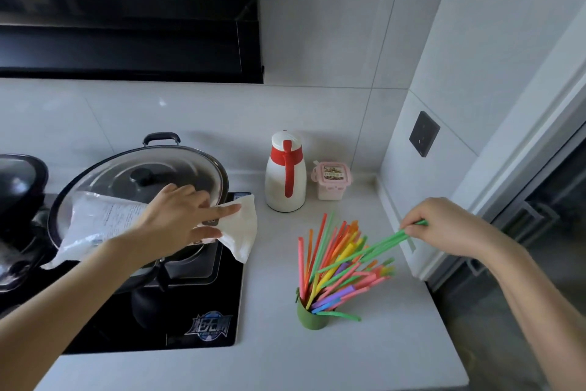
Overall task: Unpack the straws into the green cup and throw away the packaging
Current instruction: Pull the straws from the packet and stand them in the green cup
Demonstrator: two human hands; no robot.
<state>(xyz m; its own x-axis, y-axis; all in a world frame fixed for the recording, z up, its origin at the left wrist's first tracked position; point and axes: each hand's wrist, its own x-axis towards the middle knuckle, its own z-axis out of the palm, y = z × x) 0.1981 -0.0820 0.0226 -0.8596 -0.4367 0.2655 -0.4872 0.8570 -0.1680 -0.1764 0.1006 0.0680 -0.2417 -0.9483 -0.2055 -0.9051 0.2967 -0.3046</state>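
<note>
Straws (336, 260): a many-coloured bundle standing in the cup (312, 316), fanned out and leaning up and to the right; one green straw lies bent over the cup's rim. Colours seen: red, orange, yellow, green, pink, purple.

Cup: green, small, upright on the white counter (285, 365), near the front, right of the hob (203, 311).

Right hand (444, 227): above the counter's right edge, fingers pinched on the end of a few green straws (380, 246), which slant down and left into the bundle. Their lower ends are lost among the others.

Left hand (180, 219): over the pan lid, holding the bag (104, 226), thumb below and fingers on top, index finger stretched out to the right. Grip is loose rather than a fist.

Bag: clear plastic packaging, crumpled, printed text on one face, held level above the lid (142, 181); one end droops left past the pan, the other hangs over the hob's right edge. Whether any straws remain inside cannot be told.

Lid: glass with a black knob, on a wide pan sitting on the black hob.

Jug (285, 175): white with red handle and collar, at the back of the counter.

Box (331, 180): pink, clip lid, just right of the jug, by the wall corner.

Socket (423, 134): dark, on the right wall.
</note>
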